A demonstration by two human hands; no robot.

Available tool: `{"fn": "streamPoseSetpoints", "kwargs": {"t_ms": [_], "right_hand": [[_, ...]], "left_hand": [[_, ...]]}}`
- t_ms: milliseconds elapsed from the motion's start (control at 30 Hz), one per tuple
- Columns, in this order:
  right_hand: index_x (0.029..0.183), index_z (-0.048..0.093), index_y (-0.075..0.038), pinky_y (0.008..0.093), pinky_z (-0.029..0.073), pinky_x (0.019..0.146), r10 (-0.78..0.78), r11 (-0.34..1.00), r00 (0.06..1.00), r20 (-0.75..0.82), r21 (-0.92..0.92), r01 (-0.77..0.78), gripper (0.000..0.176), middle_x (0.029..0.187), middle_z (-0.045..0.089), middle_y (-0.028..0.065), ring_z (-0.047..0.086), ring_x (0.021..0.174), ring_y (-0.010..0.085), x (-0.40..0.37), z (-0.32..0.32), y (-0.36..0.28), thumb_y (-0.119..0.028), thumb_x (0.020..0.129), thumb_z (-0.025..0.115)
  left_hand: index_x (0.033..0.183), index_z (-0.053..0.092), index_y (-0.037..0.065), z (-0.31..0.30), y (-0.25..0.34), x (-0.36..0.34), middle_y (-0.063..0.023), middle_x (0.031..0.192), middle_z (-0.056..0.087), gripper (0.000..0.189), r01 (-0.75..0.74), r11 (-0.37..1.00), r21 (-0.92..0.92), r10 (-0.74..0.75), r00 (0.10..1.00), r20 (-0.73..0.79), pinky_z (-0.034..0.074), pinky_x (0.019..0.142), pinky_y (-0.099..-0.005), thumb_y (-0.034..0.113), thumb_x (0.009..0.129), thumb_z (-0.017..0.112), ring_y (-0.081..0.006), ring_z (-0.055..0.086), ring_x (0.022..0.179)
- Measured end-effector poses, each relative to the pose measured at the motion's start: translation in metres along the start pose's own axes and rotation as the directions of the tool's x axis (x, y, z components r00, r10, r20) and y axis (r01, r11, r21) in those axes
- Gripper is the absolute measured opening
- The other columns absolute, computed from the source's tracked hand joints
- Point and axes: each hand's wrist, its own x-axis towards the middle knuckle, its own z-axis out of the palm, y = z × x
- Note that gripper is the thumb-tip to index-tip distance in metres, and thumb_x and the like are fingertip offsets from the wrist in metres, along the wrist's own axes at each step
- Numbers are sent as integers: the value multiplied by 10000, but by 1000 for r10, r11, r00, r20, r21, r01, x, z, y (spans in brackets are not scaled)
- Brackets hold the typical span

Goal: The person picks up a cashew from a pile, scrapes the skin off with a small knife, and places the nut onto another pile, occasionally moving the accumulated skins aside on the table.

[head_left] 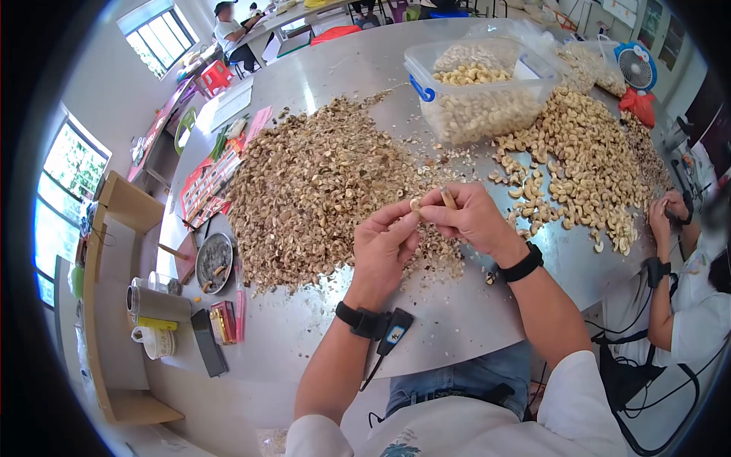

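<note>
Both hands meet over the right edge of a large heap of brown shell pieces [320, 190]. My left hand [386, 238] pinches a pale cashew nut [415, 204] between thumb and forefinger. My right hand [466, 221] touches the same nut with its fingertips and also holds a small tan handle-like piece [448, 199], whose working end is hidden. To the right lies a pile of pale cashews [579, 160]. Beyond the hands stands a clear plastic box [480, 107] with blue clips, holding many cashews.
Metal table [304, 343] bears a round metal dish [215, 263], steel cup [160, 303], red box [223, 322] and papers [209, 183] at left. A blue fan [636, 67] stands back right. A co-worker's hands [666, 213] are at far right; another person [232, 34] sits far back.
</note>
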Motion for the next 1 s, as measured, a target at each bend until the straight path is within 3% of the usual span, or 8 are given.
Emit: {"fn": "streamPoseSetpoints", "kwargs": {"t_ms": [133,233,333,433,733,833,1000], "right_hand": [[956,639,25,212,381,472,-50,994,999,7,-93,50,198,637,555,-17,484,542,36,-5,6,0,-144,854,665],[928,622,16,266,401,523,-92,967,996,-20,-241,85,213,636,544,15,506,576,92,-7,7,-5,-193,891,610],[880,584,7,333,413,590,-301,865,953,32,-412,287,215,674,538,98,527,637,215,-3,4,4,-203,911,549],[841,547,8,389,419,646,-417,759,906,74,-520,392,186,743,525,170,523,717,334,-2,5,9,-168,899,531],[788,520,9,426,422,624,-592,565,800,100,-656,500,190,751,526,185,534,737,386,-1,12,15,-155,880,543],[771,525,11,405,422,608,-508,652,854,116,-596,469,205,728,533,177,520,670,363,-3,8,12,-160,883,546],[749,548,9,322,397,547,-166,895,977,135,-396,206,253,612,513,80,470,565,181,-11,3,-6,-189,906,539]], "left_hand": [[1031,623,-5,-7,-1,4,-28,719,589,161,20,999,-25,-20,1000,-5,313,423,-187,87,907,577,-65,446,497],[1043,611,-2,-10,-1,6,-30,713,582,166,10,998,-63,-10,1000,-7,317,437,-193,93,916,564,-73,432,496],[1063,598,-13,-6,3,5,-32,704,574,182,-2,992,-125,1,1000,-6,324,444,-196,85,912,568,-85,441,507],[1085,594,-36,-9,3,4,-36,702,569,219,-10,986,-167,15,1000,25,328,450,-201,77,898,593,-96,475,535],[1156,570,-47,-1,5,2,-31,726,566,287,-28,998,-60,25,998,-49,336,463,-202,7,874,580,-92,443,538],[1154,573,-56,-5,5,3,-36,768,583,301,-49,997,-62,48,999,-20,344,469,-199,-11,857,597,-91,467,556],[1141,574,-72,-7,7,2,-60,840,616,301,-68,995,-70,70,997,21,353,474,-194,-33,845,608,-88,498,577]]}}
